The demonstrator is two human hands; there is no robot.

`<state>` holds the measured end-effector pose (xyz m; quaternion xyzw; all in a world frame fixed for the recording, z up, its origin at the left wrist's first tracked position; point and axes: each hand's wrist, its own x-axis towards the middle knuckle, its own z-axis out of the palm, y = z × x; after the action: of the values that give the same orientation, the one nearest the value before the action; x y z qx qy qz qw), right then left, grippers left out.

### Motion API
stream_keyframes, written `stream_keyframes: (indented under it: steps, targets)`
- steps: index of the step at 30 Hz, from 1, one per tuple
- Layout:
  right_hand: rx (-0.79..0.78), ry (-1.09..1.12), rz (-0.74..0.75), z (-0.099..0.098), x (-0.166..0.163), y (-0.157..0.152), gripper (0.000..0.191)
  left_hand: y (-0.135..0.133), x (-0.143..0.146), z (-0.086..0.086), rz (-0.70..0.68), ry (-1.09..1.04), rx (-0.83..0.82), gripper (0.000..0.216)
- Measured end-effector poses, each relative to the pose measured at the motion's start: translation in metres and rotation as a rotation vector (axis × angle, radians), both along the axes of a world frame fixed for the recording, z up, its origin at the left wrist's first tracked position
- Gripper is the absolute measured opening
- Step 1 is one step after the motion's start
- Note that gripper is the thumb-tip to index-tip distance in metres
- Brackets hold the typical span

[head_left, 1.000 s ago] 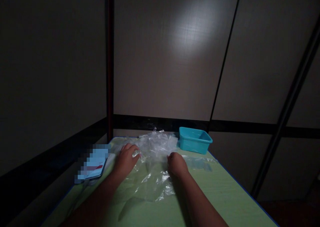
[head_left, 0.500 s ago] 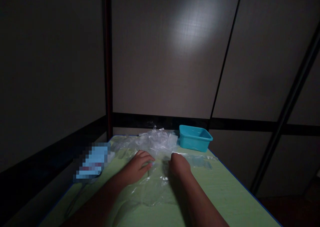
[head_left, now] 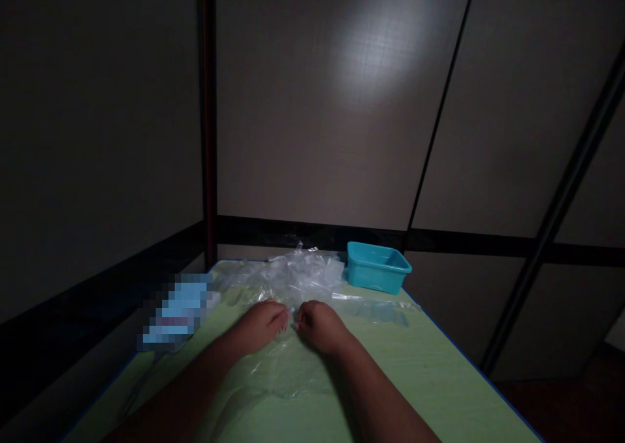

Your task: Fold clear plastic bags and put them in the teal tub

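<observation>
My left hand [head_left: 263, 320] is closed, its fingertips pinched on a thin clear plastic bag [head_left: 278, 368] that lies spread over the table towards me. Just to its right, with a narrow gap between, my right hand [head_left: 319, 326] is curled, its fingers pressed together at the same bag. A tiny pale bit shows between the two sets of fingertips, too small to make out. Behind the hands a crumpled heap of clear plastic bags [head_left: 303, 273] covers the far end of the table.
A turquoise plastic basket [head_left: 375, 275] stands at the table's far right corner. In front of it lies a flat strip of clear plastic [head_left: 375, 311]. A blurred-out light-blue item [head_left: 178, 313] sits at the left edge. Dark-trimmed panels rise behind the green-topped table [head_left: 405, 378].
My right hand has moved left, close to my left hand. The left hand's fingers, spread before, have curled closed. The view has shifted slightly.
</observation>
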<state>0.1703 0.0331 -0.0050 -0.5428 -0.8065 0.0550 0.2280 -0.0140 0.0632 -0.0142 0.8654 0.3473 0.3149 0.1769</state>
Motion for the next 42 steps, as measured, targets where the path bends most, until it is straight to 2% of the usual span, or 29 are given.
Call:
stream_keyframes:
  steps: [5, 9, 14, 19, 21, 25, 27, 37, 42]
  targets:
    - [0.067, 0.049, -0.025, 0.004, 0.000, 0.001, 0.009, -0.005, 0.000, 0.009, 0.074, -0.015, 0.068, 0.019]
    - [0.098, 0.053, 0.002, 0.007, -0.006, -0.006, 0.023, -0.005, -0.002, 0.013, 0.144, -0.073, 0.128, 0.015]
    - [-0.060, -0.064, 0.195, -0.003, -0.019, -0.016, 0.062, 0.000, -0.003, 0.014, 0.229, -0.221, 0.164, 0.021]
    - [-0.191, -0.083, 0.201, -0.005, -0.021, -0.017, 0.080, -0.005, 0.001, 0.021, 0.187, -0.344, 0.101, 0.020]
    - [-0.203, -0.068, 0.179, 0.000, -0.014, -0.016, 0.077, -0.008, 0.004, 0.023, 0.140, -0.376, 0.041, 0.023]
    - [-0.141, -0.083, 0.036, 0.010, 0.002, -0.011, 0.056, -0.013, 0.009, 0.020, 0.027, -0.419, -0.099, 0.030]
    - [-0.117, -0.119, -0.011, 0.012, 0.006, -0.010, 0.058, -0.013, 0.010, 0.017, -0.019, -0.433, -0.156, 0.034]
    - [-0.168, -0.207, 0.094, 0.003, -0.004, -0.014, 0.076, -0.013, 0.015, 0.002, -0.113, -0.374, -0.263, 0.052]
    - [-0.233, -0.234, 0.090, 0.000, -0.004, -0.014, 0.071, -0.005, 0.012, -0.009, -0.077, -0.262, -0.284, 0.047]
